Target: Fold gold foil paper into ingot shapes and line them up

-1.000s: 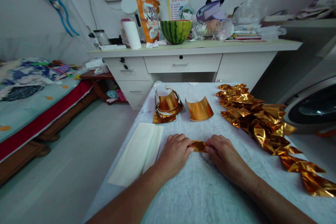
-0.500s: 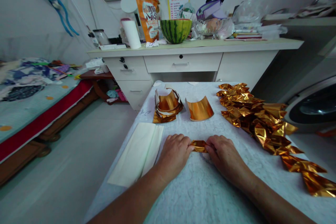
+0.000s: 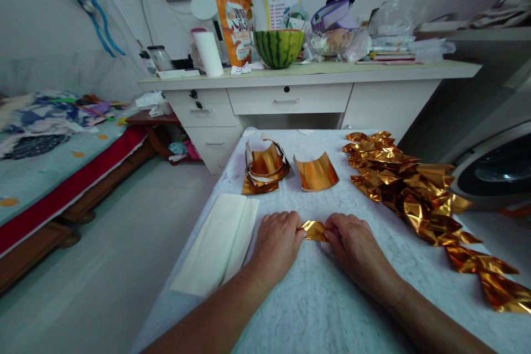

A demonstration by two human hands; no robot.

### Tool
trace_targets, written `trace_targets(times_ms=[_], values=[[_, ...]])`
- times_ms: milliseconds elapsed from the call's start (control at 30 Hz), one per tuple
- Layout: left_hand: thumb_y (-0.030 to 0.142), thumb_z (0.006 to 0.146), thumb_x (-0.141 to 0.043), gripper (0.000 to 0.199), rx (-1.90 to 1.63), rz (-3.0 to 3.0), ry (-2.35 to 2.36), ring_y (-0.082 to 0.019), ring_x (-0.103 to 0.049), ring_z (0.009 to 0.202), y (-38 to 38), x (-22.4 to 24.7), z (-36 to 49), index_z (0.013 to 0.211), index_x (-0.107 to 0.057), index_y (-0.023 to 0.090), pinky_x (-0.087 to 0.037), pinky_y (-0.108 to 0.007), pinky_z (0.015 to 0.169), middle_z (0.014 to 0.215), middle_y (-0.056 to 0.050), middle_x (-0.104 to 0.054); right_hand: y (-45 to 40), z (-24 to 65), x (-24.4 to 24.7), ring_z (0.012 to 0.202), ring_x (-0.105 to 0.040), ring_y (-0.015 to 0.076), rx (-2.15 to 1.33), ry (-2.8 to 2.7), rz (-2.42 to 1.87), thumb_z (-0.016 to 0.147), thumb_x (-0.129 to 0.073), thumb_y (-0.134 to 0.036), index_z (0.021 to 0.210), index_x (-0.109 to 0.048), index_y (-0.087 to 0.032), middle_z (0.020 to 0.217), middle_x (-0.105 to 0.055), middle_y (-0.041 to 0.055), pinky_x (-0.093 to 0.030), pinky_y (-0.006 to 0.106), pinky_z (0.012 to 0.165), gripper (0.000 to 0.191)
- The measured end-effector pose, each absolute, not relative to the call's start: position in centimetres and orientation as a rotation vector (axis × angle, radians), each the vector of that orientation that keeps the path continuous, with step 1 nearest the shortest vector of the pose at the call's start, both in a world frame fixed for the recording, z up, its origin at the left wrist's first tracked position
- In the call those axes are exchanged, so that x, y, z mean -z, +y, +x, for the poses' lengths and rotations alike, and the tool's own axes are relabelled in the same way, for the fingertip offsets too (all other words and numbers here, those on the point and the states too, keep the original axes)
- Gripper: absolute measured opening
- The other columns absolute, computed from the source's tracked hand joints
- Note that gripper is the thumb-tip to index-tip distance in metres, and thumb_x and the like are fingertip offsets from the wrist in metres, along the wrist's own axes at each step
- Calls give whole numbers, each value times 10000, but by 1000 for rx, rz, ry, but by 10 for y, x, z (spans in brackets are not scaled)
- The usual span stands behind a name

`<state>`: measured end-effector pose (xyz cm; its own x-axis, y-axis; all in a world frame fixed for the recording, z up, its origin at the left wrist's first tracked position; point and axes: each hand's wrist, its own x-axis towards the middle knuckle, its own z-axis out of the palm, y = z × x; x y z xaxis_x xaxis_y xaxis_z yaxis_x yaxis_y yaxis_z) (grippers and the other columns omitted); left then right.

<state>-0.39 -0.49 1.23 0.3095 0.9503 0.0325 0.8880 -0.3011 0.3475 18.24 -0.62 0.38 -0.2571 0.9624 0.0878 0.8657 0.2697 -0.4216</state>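
Observation:
A small folded piece of gold foil paper (image 3: 315, 230) is stretched between my hands, just above the cloth-covered table (image 3: 298, 298). My left hand (image 3: 279, 238) pinches its left end; my right hand (image 3: 348, 240) pinches the right end. Both ends are hidden under my fingers. Beyond my hands lies a single curved gold sheet (image 3: 316, 171), and left of it a curled stack of gold sheets (image 3: 266, 166). White paper sheets (image 3: 215, 243) lie flat beside my left forearm. To the right is a pile of folded gold foil pieces (image 3: 409, 188).
A white desk (image 3: 286, 99) stands behind the table, carrying a halved watermelon (image 3: 279, 48), an orange snack bag (image 3: 235, 25) and plastic bags. A bed (image 3: 62, 160) is at the left, and a washing machine (image 3: 493, 166) at the right.
The foil between my hands has turned a little, showing a brighter, flatter face where a hollow fold showed before. Both hands keep their grip in nearly the same place.

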Motion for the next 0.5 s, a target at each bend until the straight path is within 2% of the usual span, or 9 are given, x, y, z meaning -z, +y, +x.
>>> trace_targets(times_ms=[233, 500], values=[[248, 870, -644, 74, -435, 2283, 1688, -231, -572, 930, -5, -7, -5, 897, -586, 212, -382, -359, 798, 925, -19, -645, -8, 180, -1, 743, -561, 222, -329, -2187, -1683, 872, -533, -141, 960, -588, -176, 797, -633, 53, -344, 329, 700, 109], [237, 851, -649, 72, -456, 2224, 1660, -225, -540, 931, -7, -13, -5, 821, -590, 208, -364, -356, 807, 903, -13, -621, -5, 185, 2, 783, -524, 203, -370, -2261, -1576, 905, -469, -97, 831, -602, -193, 828, -599, 42, -311, 317, 694, 180]])
